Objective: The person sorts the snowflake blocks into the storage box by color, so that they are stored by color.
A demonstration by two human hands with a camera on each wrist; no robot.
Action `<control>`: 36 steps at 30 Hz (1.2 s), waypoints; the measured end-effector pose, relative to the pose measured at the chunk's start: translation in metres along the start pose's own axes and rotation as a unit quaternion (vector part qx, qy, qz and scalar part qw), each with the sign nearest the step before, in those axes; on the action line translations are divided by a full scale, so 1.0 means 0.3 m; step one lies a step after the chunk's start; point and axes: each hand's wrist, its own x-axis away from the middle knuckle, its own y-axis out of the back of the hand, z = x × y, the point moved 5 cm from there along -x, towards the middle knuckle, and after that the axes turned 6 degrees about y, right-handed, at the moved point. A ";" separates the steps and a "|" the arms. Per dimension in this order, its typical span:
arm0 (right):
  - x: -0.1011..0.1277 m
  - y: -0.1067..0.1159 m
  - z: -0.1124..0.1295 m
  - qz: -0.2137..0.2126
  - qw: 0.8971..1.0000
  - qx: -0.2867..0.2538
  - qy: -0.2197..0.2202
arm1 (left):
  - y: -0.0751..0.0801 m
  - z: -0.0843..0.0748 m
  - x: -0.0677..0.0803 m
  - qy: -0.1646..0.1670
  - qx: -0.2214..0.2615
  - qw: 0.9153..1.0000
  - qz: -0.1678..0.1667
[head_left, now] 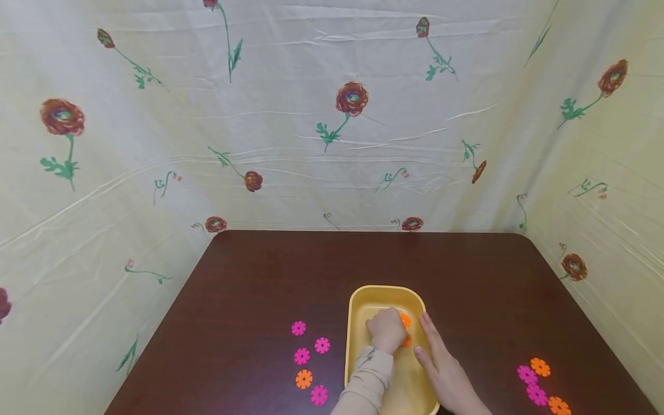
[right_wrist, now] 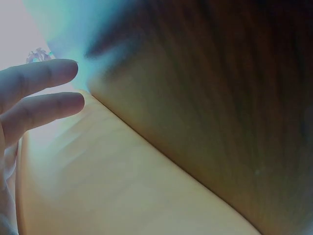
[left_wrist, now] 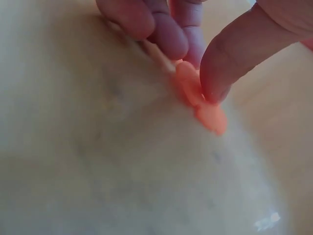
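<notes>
On dark counter, inside tray: left grip pinching orange piece; right grip lying flat, relaxed, alongside.

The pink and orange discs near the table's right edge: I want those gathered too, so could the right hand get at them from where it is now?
Probably yes. The right hand rests open along the yellow tray rim, holding nothing, and only bare table lies between it and the discs.

The tray under my hands looks like smooth, slightly glossy yellow plastic; the orange disc is matt plastic; the table dark polished wood; the backdrop creased cloth.
</notes>
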 end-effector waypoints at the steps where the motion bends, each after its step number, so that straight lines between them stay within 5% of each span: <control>1: 0.000 0.000 0.000 0.001 1.000 -0.001 -0.001 | -0.002 -0.001 0.001 -0.002 -0.007 1.000 -0.003; 17: 0.002 -0.001 0.003 0.003 1.000 -0.005 -0.001 | -0.003 -0.025 0.012 -0.003 -0.038 0.999 -0.022; 29: 0.005 -0.002 0.001 0.009 1.000 0.003 -0.007 | 0.054 -0.053 0.030 -0.042 -0.038 0.998 -0.018; 36: 0.006 -0.002 0.001 0.018 1.000 -0.010 -0.019 | 0.132 -0.068 0.048 -0.056 -0.040 0.996 -0.062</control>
